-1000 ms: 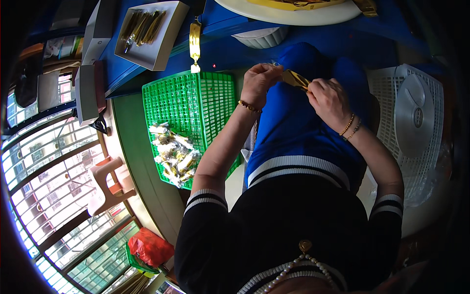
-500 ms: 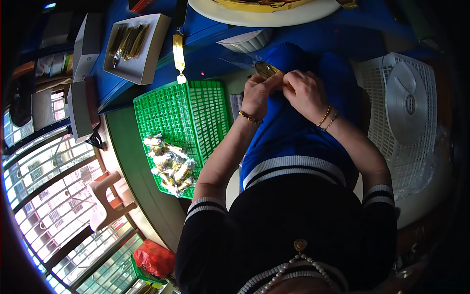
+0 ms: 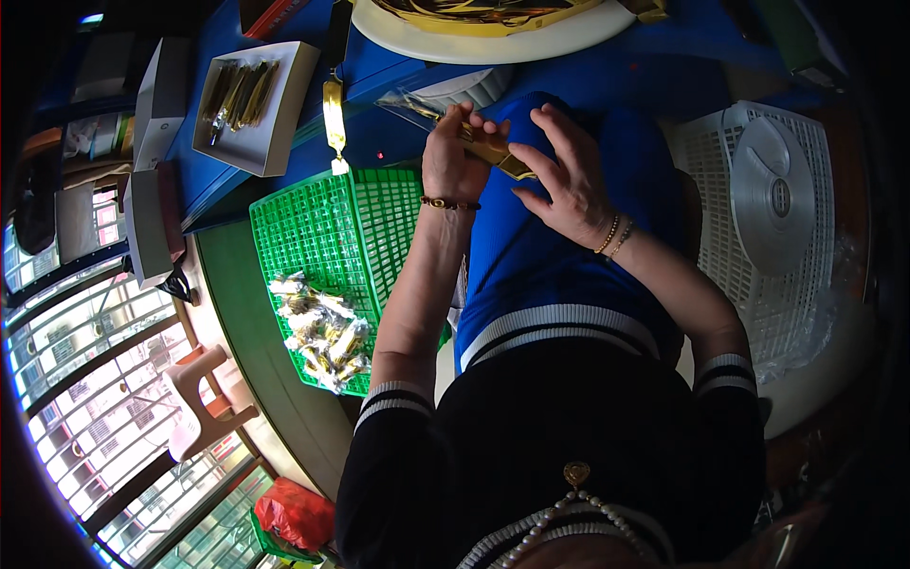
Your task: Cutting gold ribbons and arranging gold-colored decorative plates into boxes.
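Closed left grip [image 3: 453, 156] around gold strip [image 3: 502, 158]; part-open right grip [image 3: 571, 194] by near-right end, unclear contact. Support flat; avoid creasing.

My left hand [image 3: 453, 163] curls round a flat, shiny gold foil packet [image 3: 513, 169] above my blue-clothed lap [image 3: 559, 251]; my right hand [image 3: 571, 190] spreads loosely by the packet's near end, though I can't tell whether a fingertip touches. Near the left of the blue tabletop's [image 3: 377, 74] front edge lies a white rectangular cardboard box [image 3: 292, 106] of narrow gold strips [image 3: 248, 95]. Below that edge, a green plastic mesh basket [image 3: 308, 223] holds crumpled white-and-gold bundles [image 3: 322, 332]
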The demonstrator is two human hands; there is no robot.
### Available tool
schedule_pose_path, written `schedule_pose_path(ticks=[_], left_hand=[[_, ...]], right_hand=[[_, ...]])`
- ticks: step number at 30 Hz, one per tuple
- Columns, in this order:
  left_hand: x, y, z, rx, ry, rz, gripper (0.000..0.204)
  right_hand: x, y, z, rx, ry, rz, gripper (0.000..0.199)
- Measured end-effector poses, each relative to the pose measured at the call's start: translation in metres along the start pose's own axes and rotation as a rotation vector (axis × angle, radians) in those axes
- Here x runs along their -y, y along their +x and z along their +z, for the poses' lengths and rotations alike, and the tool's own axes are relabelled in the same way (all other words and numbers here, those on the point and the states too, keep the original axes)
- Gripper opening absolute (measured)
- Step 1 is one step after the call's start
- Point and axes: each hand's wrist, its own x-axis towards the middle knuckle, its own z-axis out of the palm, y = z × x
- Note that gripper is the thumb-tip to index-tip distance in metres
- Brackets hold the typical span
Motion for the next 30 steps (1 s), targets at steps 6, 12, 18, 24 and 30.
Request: schedule_pose_path(ticks=[6,12,18,24,30], left_hand=[[0.003,0.001,-0.004,-0.002,-0.07,-0.065,0.02],[0.031,-0.006,-0.01,0.046,0.034,-0.168,0.029],[0.022,-0.01,-0.015,0.081,0.003,-0.288,0.04],[0.016,-0.004,-0.02,0.069,-0.014,-0.221,0.034],[0.025,-0.005,-0.021,-0.038,-0.03,-0.221,0.035]], right_hand=[[-0.008,0.003,0.004,0.012,-0.107,-0.058,0.033],[-0.011,-0.002,0.016,-0.057,-0.128,-0.081,0.018],[-0.012,-0.007,0.011,-0.044,-0.153,-0.075,0.017],[-0.009,-0.002,0.017,-0.067,-0.145,-0.118,0.014],[-0.01,0.005,0.028,0.052,-0.146,-0.126,0.017]])
